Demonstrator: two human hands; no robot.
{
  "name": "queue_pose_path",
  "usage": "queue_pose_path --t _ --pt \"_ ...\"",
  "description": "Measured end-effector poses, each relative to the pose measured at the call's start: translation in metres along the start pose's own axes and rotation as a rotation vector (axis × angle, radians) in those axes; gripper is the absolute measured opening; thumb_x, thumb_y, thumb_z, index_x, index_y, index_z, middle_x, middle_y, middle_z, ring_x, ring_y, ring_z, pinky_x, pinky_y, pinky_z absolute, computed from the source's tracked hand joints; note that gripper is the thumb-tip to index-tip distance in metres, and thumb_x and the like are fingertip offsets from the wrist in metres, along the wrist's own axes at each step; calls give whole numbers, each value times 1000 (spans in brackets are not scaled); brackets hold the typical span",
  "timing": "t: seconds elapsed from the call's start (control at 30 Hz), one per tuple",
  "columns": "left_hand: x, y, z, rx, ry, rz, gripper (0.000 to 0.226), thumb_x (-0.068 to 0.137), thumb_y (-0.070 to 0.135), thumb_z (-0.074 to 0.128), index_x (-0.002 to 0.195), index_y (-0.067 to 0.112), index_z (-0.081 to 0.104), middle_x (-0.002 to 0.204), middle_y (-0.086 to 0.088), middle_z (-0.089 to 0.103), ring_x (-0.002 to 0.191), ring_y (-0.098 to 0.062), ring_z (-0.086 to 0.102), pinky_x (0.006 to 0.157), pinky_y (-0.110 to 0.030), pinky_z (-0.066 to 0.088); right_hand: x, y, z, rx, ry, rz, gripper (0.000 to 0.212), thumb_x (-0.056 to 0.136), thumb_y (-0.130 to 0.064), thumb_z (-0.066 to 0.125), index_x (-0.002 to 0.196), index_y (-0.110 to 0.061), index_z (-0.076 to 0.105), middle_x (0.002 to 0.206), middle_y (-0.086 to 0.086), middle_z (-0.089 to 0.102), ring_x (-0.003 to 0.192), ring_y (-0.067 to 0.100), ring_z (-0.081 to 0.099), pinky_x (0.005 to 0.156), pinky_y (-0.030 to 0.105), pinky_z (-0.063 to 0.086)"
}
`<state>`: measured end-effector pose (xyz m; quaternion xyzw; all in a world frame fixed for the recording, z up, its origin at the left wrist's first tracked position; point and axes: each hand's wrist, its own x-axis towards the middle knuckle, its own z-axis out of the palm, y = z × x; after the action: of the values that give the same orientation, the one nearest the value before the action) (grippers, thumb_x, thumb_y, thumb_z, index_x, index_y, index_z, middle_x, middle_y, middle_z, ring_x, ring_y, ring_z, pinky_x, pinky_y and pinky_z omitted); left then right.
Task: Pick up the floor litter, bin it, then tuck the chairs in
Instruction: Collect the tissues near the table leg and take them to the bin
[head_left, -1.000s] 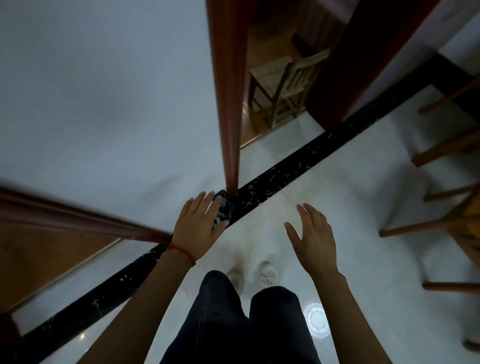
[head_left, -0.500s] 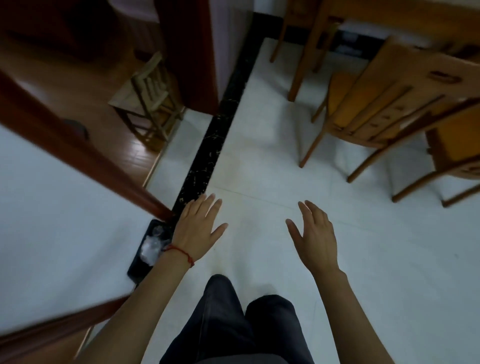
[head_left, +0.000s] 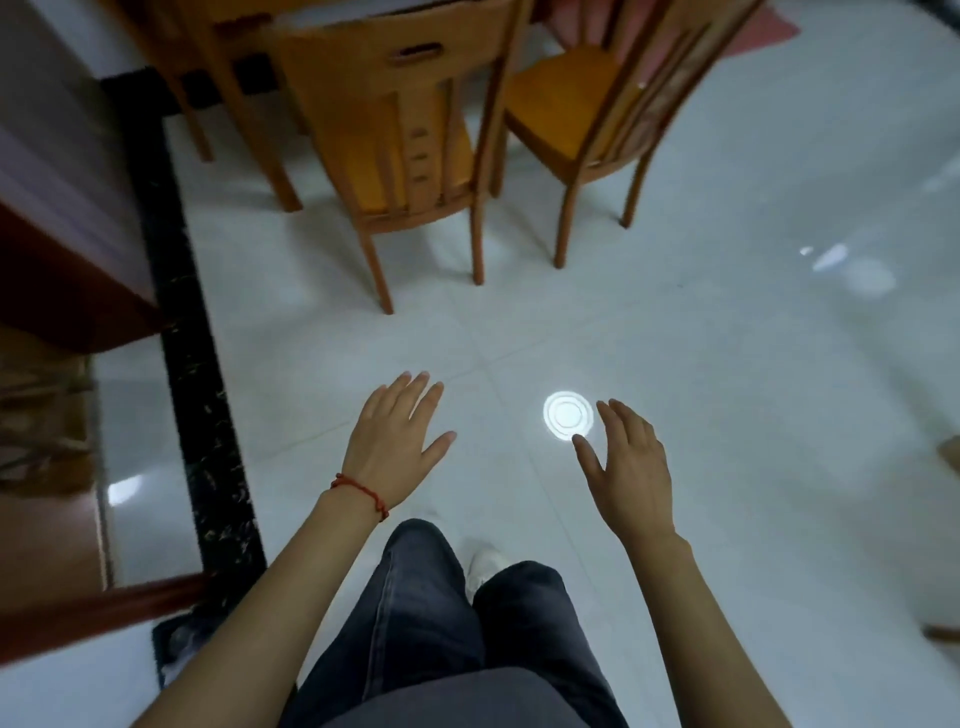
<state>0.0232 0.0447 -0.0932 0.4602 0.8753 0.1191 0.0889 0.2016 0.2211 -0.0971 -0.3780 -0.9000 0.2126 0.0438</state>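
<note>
Two honey-coloured wooden chairs, the left chair and the right chair, stand ahead on the white tiled floor. The left hand and right hand hover palm-down, fingers spread, holding nothing.

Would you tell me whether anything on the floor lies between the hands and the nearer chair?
Nothing visible does: only bare white floor separates the left hand and right hand from the nearer chair.

Dim, bluish light; a round lamp glare shines on the glossy floor, edges motion-blurred and bowed.
</note>
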Motion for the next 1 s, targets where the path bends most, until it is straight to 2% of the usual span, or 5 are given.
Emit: queue_pose_path --t 0.2,0.37,0.53,0.77,1.0 --pt "87 47 13 44 -92 309 55 86 31 61 129 1 47 135 -22 47 126 -38 41 105 -50 30 -5 48 -15 13 116 287 47 90 -30 54 129 -5 45 135 16 48 124 32 44 99 43 37" --pt "153 81 21 72 -172 567 55 82 29 67 124 -2 51 129 -25 52 119 -41 48 99 -53 37 -4 71 -22 49 227 525 47 91 -31 53 129 -6 44 137 15 47 126 31 42 101 43 35" --pt "205 118 36 93 -205 743 55 82 30 66 124 -2 51 129 -24 53 119 -41 48 98 -53 38 -5 91 -27 59 306 711 46 91 -31 53 129 -6 45 136 16 47 126 31 42 100 42 35" --pt "260 192 66 82 -278 888 53 81 27 68 123 -3 52 128 -25 53 119 -41 48 98 -54 38 -3 147 -44 76 382 912 47 91 -32 52 129 -6 44 137 17 46 127 32 41 102 44 35" --pt "325 297 106 72 -287 922 53 85 27 64 127 -1 48 134 -23 48 125 -39 42 102 -51 33 29 254 -87 72 415 973 47 91 -34 51 130 -8 43 139 15 44 127 31 40 103 44 34"
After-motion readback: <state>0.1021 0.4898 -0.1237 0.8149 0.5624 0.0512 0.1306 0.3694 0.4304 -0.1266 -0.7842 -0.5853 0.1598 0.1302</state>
